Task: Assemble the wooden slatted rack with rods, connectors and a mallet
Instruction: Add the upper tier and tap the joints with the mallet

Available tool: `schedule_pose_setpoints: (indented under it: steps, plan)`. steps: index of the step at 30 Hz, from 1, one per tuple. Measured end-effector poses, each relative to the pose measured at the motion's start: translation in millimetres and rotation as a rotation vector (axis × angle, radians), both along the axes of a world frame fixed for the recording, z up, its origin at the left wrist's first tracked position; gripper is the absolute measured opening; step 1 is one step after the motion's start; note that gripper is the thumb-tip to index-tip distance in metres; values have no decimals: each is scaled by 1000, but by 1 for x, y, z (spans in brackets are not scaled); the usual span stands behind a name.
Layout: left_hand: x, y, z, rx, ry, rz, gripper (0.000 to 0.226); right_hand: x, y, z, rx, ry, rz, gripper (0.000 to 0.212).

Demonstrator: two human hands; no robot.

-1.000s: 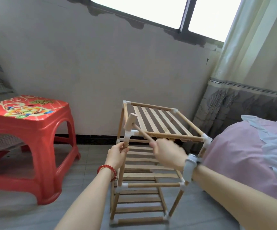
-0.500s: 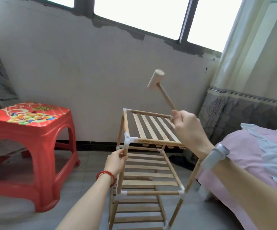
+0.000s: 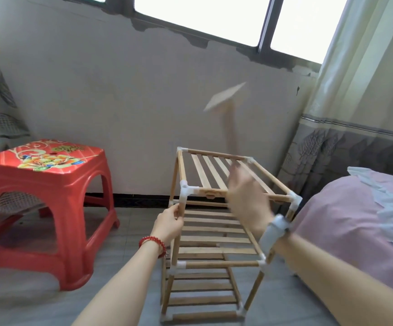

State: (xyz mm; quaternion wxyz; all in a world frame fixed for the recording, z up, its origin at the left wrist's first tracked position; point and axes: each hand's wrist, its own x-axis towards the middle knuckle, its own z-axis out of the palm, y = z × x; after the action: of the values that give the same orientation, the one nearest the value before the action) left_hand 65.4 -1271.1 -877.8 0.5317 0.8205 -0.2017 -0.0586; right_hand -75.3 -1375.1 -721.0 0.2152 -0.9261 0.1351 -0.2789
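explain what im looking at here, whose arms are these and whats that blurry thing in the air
There is no machine here. The one picture comes from a camera worn on a person's head, looking forward and down, so the two bare arms belong to the wearer.

The left hand grips a front upright rod of the wooden rack, just below a white corner connector, steadying it. The rack stands on the grey floor with several slatted shelves.

The right hand is blurred by fast motion. It holds a wooden mallet, the pale smear raised above the rack, probably mid swing.

Around it: a red plastic stool on the left, a pink bed and a curtain on the right.
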Motion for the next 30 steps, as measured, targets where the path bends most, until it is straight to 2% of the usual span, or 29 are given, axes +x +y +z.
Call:
schedule_pose_setpoints:
  steps: [1,2,3,7,8,9,10,13,14,15,17,19,22,25,30]
  plan:
    - [-1,1,-1,4,9,-5,44,-1,4,-21,-74,314,-8,36]
    - [-2,2,-3,7,20,-18,43,-3,4,-27,-134,478,-30,37]
    - [-3,2,-5,6,29,-39,43,-6,-2,-22,-148,466,-29,36]
    - [0,2,-7,-48,34,-34,42,-4,-22,50,-19,-146,-16,38]
    - [0,1,-7,-68,40,-20,41,-7,-22,54,30,-280,9,36]
    - [1,0,-8,-82,43,-13,41,-9,-19,44,58,-333,12,34]
    - [1,0,-8,-86,45,-16,41,-10,-16,24,48,-271,19,30]
    - [2,3,-12,-79,60,-61,41,-12,-9,-42,-177,411,23,31]
    - [3,5,-11,-76,65,-74,40,-11,-13,-45,-168,444,40,35]
    - [4,7,-10,-72,65,-84,40,-9,-18,-39,-83,385,71,36]
    - [9,9,-4,-91,38,-74,39,-3,-30,-21,59,139,124,37]
    - [10,7,3,-102,19,-73,38,1,-46,-15,184,13,126,36]
    - [5,-3,3,-68,-16,-36,29,1,-64,-38,394,55,84,34]
    - [-3,-9,2,-64,-70,17,18,-5,-82,-64,474,108,16,35]
    - [-28,-36,22,0,-245,-76,10,-10,-102,-68,676,18,62,33]
